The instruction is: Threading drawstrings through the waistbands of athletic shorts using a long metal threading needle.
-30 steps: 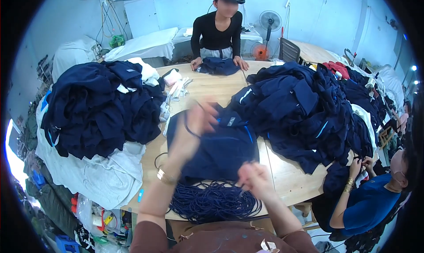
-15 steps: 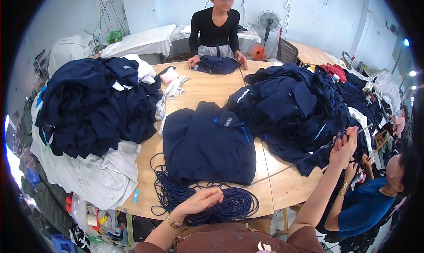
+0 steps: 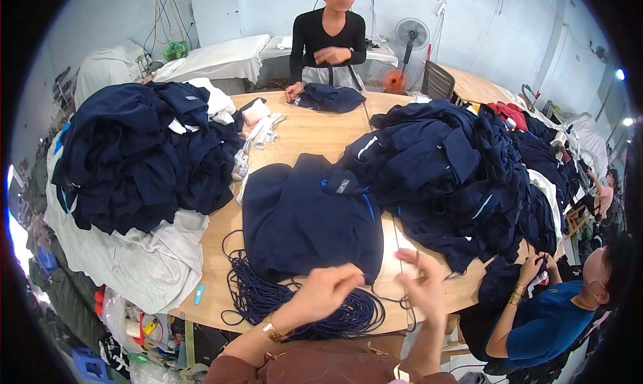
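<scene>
A navy garment [image 3: 305, 216] lies spread flat on the wooden table [image 3: 315, 133] in front of me. A tangled bundle of navy cords [image 3: 258, 297] lies at the table's front edge, just below the garment. My left hand [image 3: 328, 290] is closed over the bundle's right side, gripping a cord. My right hand [image 3: 422, 280] is raised beside it at the table edge, blurred, with fingers pinched on a thin cord that runs between the two hands.
Big heaps of navy garments lie at the left [image 3: 134, 156] and right [image 3: 455, 169]. Light grey fabric [image 3: 134, 263] hangs off the left edge. A person in black [image 3: 328, 42] stands across the table handling a navy garment [image 3: 331, 97]. A seated person in blue [image 3: 556, 317] is at right.
My right hand has swung back from the far right to the table's front edge, close to my left hand. My left hand has risen slightly from the cord bundle.
</scene>
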Tool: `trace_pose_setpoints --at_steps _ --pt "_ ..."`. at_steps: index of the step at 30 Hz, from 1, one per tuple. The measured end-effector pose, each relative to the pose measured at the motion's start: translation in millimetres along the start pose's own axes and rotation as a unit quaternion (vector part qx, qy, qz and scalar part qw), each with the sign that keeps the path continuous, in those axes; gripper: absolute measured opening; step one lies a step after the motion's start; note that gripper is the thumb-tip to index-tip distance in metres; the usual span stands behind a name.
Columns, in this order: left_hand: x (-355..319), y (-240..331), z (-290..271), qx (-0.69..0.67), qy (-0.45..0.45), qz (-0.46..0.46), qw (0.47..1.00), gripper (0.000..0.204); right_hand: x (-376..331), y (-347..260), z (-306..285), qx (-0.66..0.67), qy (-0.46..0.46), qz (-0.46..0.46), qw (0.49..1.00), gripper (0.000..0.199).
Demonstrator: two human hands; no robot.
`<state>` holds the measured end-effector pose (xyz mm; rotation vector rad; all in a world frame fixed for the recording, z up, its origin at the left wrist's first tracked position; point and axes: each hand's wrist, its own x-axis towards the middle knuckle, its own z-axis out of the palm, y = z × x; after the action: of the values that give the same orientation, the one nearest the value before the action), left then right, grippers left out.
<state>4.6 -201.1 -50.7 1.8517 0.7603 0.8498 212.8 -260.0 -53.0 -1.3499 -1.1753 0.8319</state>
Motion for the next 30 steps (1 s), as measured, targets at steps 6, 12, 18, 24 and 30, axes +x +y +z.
trace_pose_setpoints --at_steps 6,12,18,24,30 --pt "-12.2 -8.6 6.6 -0.032 -0.072 -0.104 0.991 0.02 -9.7 29.3 9.3 0.067 -0.069 0.036 0.995 0.013" --pt "-52.8 -67.1 33.3 -0.19 -0.219 -0.119 0.95 0.031 7.8 24.3 -42.4 0.246 0.144 -0.103 0.953 0.011" --pt "-78.6 -98.0 56.2 -0.133 -0.248 -0.176 0.943 0.031 35.3 0.5 -94.2 0.385 0.176 -0.245 0.872 0.015" --pt "-49.1 -52.3 -8.2 -0.042 0.027 -0.102 0.994 0.014 55.6 -3.1 -94.0 0.221 0.359 -0.218 0.88 0.014" --pt "-49.1 -17.9 -47.0 -0.151 0.173 0.001 0.973 0.023 -3.2 24.9 -15.5 -0.096 -0.081 0.044 0.991 0.023"
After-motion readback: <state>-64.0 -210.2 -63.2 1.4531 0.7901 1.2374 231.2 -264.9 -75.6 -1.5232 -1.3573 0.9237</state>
